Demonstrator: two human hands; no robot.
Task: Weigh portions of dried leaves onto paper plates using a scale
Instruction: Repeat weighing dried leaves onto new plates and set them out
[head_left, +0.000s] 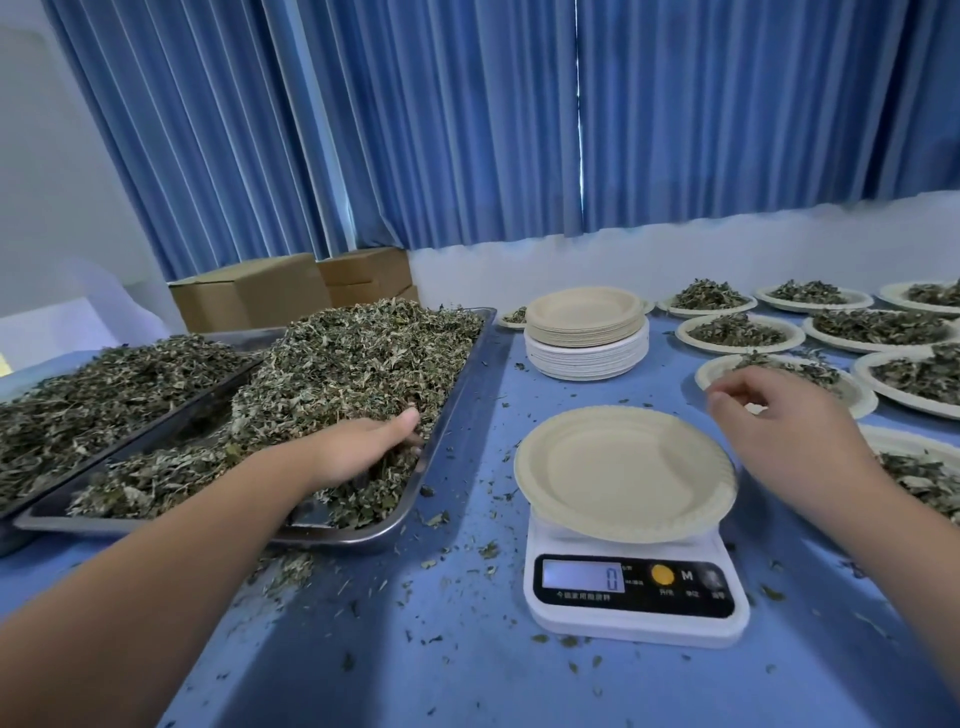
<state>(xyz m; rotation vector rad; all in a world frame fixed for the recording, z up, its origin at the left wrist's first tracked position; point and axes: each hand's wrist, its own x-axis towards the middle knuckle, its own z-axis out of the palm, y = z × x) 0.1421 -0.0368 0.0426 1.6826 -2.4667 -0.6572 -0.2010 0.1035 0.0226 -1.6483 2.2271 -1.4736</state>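
Note:
A white digital scale (636, 597) sits on the blue table, its display reading 0. An empty beige paper plate (623, 470) rests on top of it. To the left, a metal tray (457, 395) holds a big heap of dried leaves (353, 364). My left hand (358, 449) is dug into the near edge of that heap, fingers buried in the leaves and thumb up. My right hand (774, 415) hovers just right of the plate on the scale, fingers loosely curled, holding nothing.
A stack of empty paper plates (587, 332) stands behind the scale. Several filled plates (737, 332) cover the right side of the table. A second tray of leaves (104, 395) lies at far left. Cardboard boxes (249, 291) sit at the back. Leaf crumbs litter the table.

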